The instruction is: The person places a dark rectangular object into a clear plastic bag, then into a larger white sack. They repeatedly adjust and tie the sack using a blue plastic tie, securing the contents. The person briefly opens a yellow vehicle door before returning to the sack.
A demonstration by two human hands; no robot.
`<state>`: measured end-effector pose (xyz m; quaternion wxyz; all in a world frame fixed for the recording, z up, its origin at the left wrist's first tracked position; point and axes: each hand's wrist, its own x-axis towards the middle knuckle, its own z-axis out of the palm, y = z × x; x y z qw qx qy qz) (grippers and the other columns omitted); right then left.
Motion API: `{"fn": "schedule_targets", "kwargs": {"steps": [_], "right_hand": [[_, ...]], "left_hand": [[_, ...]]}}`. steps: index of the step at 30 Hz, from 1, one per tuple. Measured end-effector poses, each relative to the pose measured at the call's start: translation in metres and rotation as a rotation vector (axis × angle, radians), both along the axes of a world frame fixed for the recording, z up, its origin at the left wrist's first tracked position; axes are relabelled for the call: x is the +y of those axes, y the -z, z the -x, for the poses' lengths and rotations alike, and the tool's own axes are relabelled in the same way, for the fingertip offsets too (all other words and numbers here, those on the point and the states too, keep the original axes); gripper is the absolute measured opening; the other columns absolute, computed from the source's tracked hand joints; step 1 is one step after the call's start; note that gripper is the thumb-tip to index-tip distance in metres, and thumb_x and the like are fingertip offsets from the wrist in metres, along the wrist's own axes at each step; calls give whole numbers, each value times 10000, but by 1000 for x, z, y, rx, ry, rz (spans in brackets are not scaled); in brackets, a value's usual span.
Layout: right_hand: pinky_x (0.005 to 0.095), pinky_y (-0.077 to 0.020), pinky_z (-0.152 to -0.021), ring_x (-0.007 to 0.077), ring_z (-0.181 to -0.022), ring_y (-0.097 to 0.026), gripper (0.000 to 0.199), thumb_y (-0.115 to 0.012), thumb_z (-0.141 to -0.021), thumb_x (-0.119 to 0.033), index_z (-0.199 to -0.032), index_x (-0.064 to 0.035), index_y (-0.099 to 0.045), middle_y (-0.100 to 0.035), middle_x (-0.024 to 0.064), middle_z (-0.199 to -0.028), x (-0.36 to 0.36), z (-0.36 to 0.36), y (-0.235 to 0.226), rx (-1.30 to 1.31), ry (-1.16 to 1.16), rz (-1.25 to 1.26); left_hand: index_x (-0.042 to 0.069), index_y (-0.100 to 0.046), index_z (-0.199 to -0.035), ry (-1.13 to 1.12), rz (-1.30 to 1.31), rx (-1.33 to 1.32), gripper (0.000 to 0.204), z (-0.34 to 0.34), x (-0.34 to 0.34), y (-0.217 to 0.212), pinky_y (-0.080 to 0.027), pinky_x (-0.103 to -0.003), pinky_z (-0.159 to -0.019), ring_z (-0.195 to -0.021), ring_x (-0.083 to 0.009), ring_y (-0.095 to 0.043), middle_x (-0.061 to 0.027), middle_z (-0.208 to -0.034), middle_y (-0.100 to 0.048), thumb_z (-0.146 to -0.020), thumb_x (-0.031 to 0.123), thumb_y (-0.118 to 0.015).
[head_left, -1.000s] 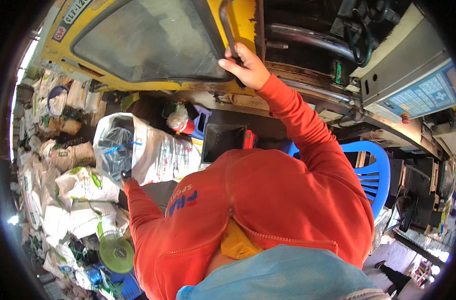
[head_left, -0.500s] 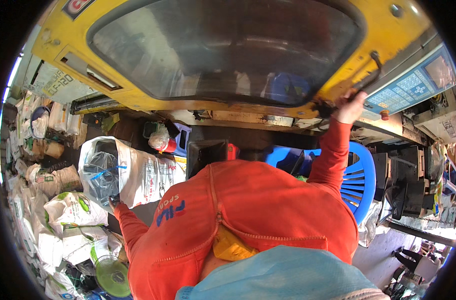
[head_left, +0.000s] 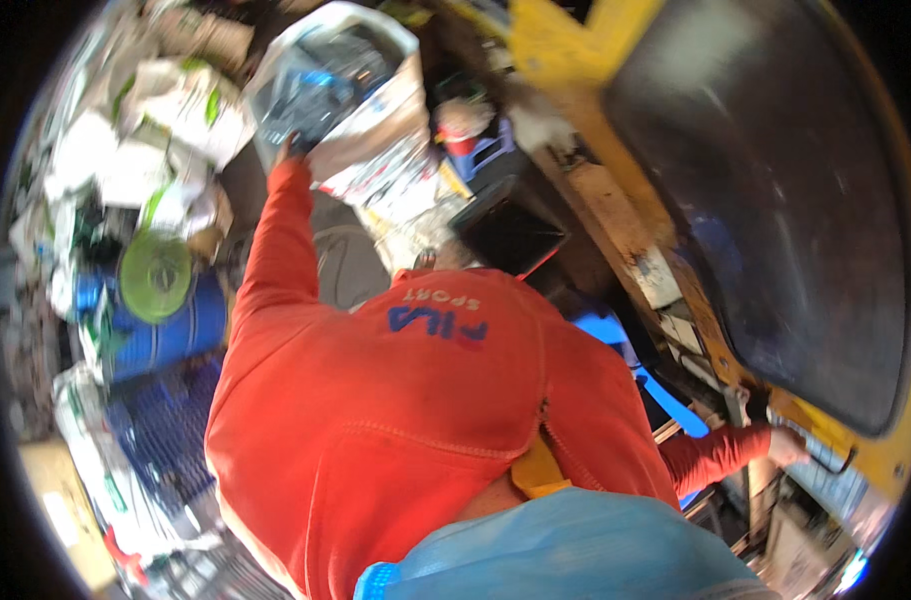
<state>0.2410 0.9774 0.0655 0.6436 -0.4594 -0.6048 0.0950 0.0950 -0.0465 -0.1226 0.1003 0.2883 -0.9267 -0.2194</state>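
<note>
My left hand (head_left: pixel 289 153) reaches out at the upper left, right by the rim of a large white sack (head_left: pixel 400 115). Inside the sack lies crumpled dark, clear plastic with a blue streak (head_left: pixel 320 85). A small dark thing shows at my left fingers, too blurred to name. Far to the right, my right hand (head_left: pixel 787 447) is closed at the end of a black door handle (head_left: pixel 837 462). That handle sits on a yellow machine door (head_left: pixel 880 465) with a wide dark window (head_left: pixel 775 200).
White sacks (head_left: pixel 180 110) pile up on the left, with a green fan-like disc (head_left: pixel 155 275) and a blue drum (head_left: pixel 180 325) below them. A black bin (head_left: pixel 510 225) stands between me and the machine. Part of a blue plastic chair (head_left: pixel 670 400) shows beside my right arm.
My view has swung left, so the sack now shows higher and the machine door sits at the right. My right hand stays at the handle, and my left stays by the sack.
</note>
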Motion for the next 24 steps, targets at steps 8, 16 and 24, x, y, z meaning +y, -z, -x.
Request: {"fn": "schedule_targets", "kwargs": {"steps": [8, 16, 24], "right_hand": [[359, -461, -660, 235, -798, -543, 285, -525, -864, -246, -962, 14, -461, -567, 126, -904, -125, 21, 30, 158, -22, -303], [324, -472, -737, 213, -879, -556, 342, -534, -822, -181, -1107, 3, -491, -547, 118, -1014, -479, 128, 167, -307, -1251, 931], [310, -430, -431, 187, -527, -558, 499, -509, -799, -516, -850, -21, -556, -598, 88, -735, -762, 301, 138, -874, -1453, 1060]], "left_hand": [[165, -681, -812, 331, 442, 108, 148, -16, 29, -40, -335, -380, -952, -1120, -227, -437, 62, -1287, -409, -710, 263, -638], [121, -618, -715, 577, 354, 393, 57, -25, 34, -65, -358, -423, -837, -1047, -265, -456, -41, -1129, -507, -666, 148, -629], [99, -587, -671, 751, 246, 517, 60, -17, 25, -78, -383, -409, -822, -962, -237, -500, -32, -958, -537, -629, 126, -621]]}}
